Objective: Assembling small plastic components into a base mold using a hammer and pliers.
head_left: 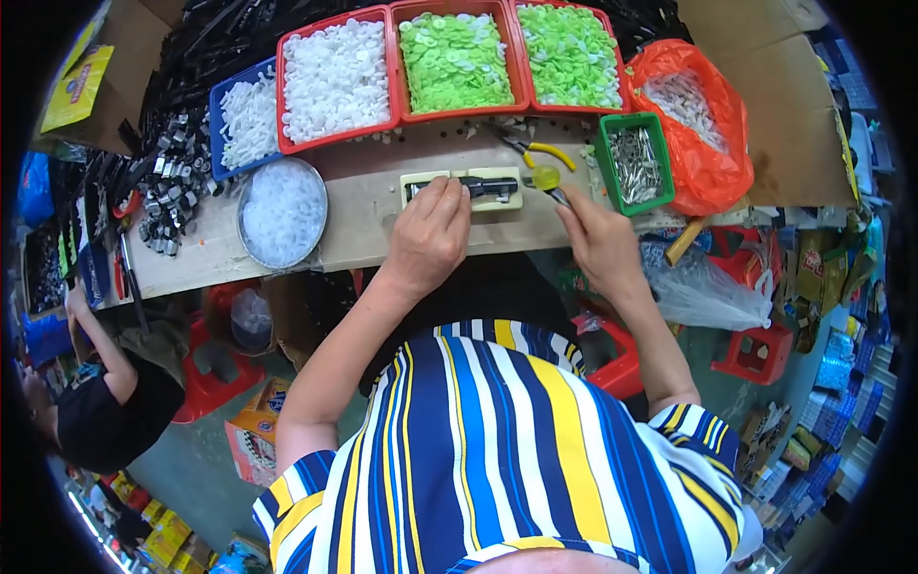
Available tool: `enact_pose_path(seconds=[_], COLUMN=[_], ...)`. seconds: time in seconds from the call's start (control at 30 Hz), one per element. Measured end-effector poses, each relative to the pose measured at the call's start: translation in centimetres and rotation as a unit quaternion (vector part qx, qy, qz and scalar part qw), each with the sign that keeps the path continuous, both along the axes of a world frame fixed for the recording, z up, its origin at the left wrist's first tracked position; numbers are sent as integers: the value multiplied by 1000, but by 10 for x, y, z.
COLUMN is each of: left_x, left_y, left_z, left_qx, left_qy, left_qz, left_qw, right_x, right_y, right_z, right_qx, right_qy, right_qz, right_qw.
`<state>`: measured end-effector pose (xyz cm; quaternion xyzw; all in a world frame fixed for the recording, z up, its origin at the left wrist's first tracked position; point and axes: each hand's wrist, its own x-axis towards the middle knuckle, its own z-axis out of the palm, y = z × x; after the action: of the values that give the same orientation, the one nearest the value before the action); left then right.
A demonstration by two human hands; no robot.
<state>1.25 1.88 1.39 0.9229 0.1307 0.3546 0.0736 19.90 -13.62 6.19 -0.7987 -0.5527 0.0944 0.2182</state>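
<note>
My left hand (pixel 435 234) rests at the near side of a cream block-like fixture (pixel 413 180). Its bent fingertips press on a slim black part (pixel 492 186) lying in the block; what is under them is hidden. In my right hand (pixel 604 247) is a small hammer (pixel 546 178) with a yellow head and a metal neck. The fingers are closed round its handle, mostly out of sight. The hammer head is just beyond the block's right end. Behind it lie yellow-handled pliers (pixel 548 153).
Red trays of white pieces (pixel 335 81) and green pieces (pixel 454 62) line the bench's back. A round metal bowl (pixel 282 215), a blue tray (pixel 247 120), a green basket (pixel 635 163) and an orange bag (pixel 712 105) flank the block. Another person (pixel 110 402) sits at left.
</note>
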Motion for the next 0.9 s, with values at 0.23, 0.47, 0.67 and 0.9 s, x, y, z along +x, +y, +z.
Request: enact_pose_path(seconds=[0.23, 0.47, 0.67, 0.9], left_x=[1, -2, 8, 15], left_y=[-1, 1, 6, 14], left_z=[-1, 2, 17, 21], left_qx=[4, -35, -99, -163], left_qy=[-2, -7, 1, 63], left_qz=[-4, 1, -1, -33], left_qw=[1000, 999, 995, 984], right_x=[-1, 53, 178, 167], right_y=[-2, 4, -13, -5], right_z=[0, 14, 3, 15], right_qx=[29, 60, 31, 51], right_qy=[9, -58, -279, -309], right_qz=[25, -94, -162, -154], right_qw=[999, 992, 946, 937])
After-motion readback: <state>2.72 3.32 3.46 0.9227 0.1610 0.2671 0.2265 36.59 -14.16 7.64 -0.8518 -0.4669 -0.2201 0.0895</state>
